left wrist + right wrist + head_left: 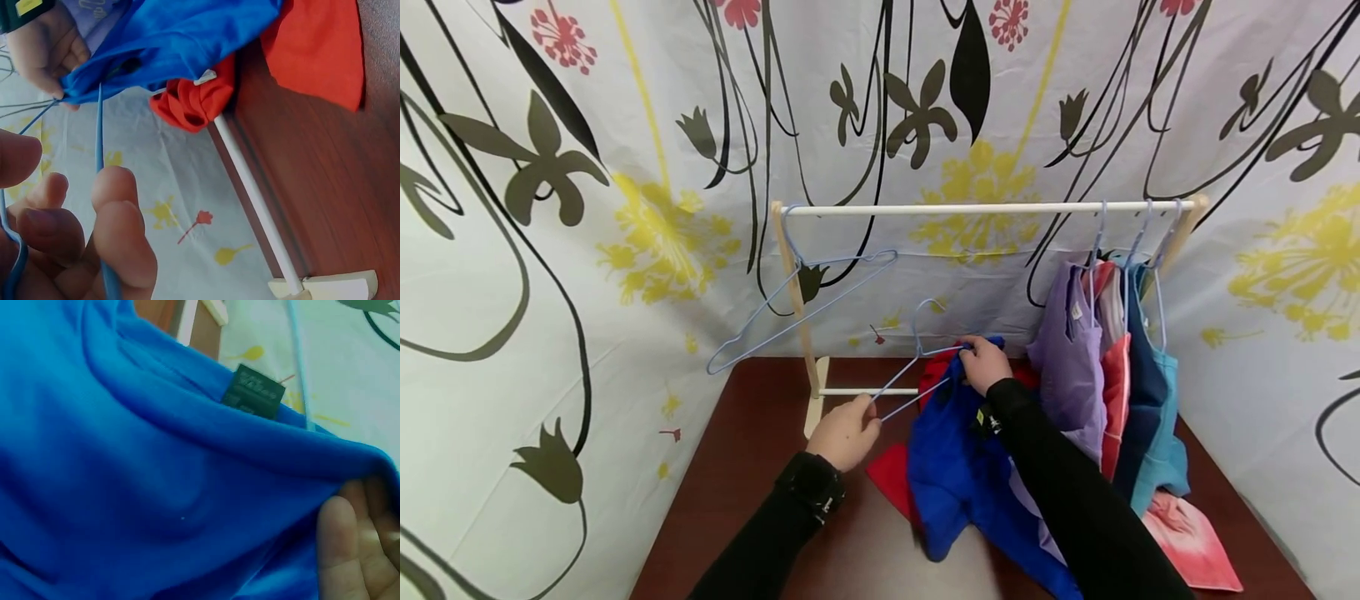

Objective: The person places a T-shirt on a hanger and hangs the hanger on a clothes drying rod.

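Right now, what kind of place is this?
Probably a small clothes-hanging corner: a wooden rack stands on a brown table, shirts hang from it, and flowered curtains wall it in.

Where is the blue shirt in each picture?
Head: the blue shirt is low in the middle, draped on the table, its top pinched by the right hand.
Left wrist: it fills the top middle.
Right wrist: it fills nearly the whole picture.
Shared landmark: the thin blue hanger.
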